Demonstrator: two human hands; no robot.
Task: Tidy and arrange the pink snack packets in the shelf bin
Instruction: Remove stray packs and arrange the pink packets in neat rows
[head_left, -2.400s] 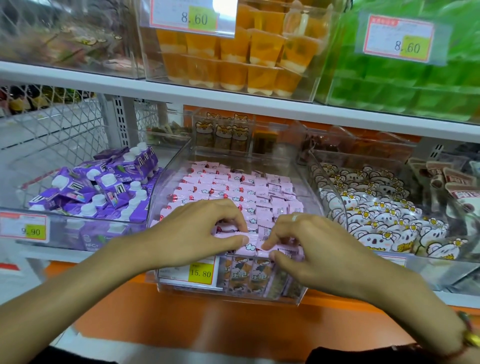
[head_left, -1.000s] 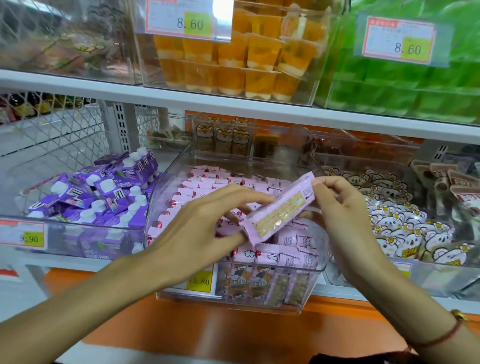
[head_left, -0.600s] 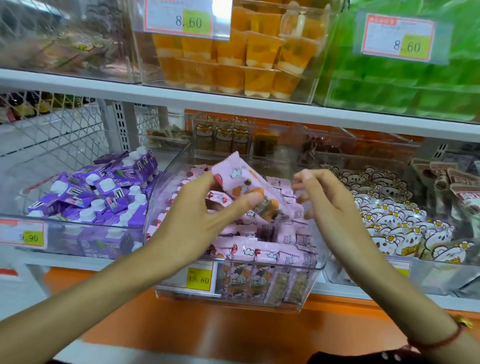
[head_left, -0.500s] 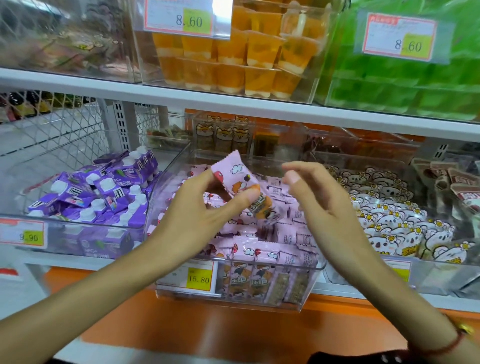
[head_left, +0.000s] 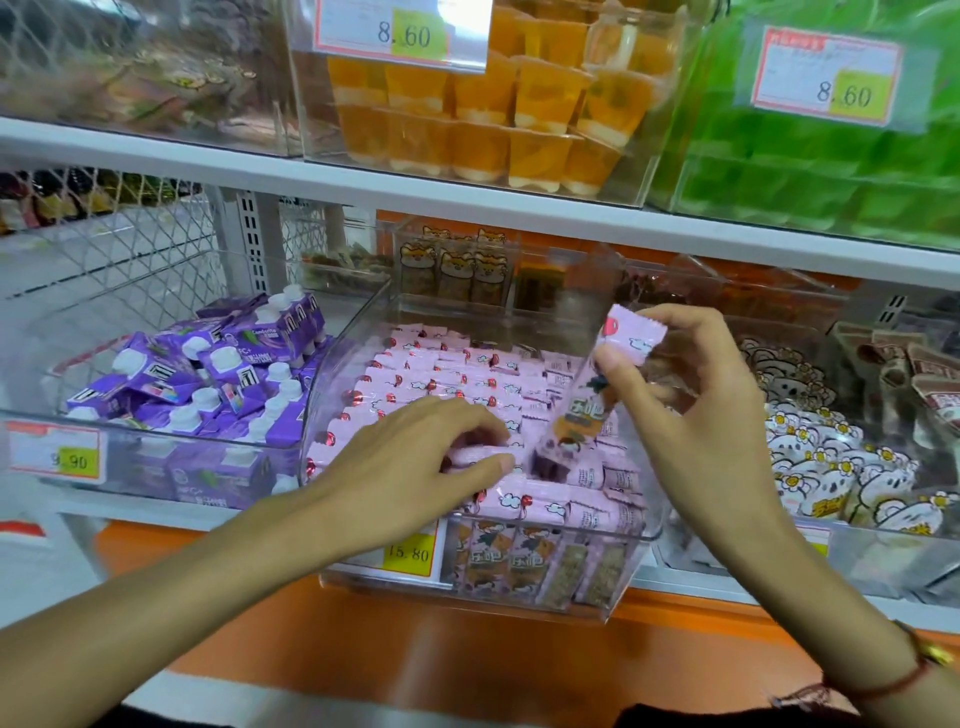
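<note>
One pink snack packet (head_left: 597, 395) held nearly upright above the clear shelf bin (head_left: 597, 577), pinched at its top by right hand (head_left: 691, 400), while left hand (head_left: 415, 462) presses fingers down on the many packed pink packets (head_left: 452, 374) inside the bin.

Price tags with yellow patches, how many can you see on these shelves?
4: two reading 8.60 on the upper bins, orange and green; 9.90 on the purple-carton bin; 15.80 on the pink-packet bin. Another may hide behind the right forearm.
</note>
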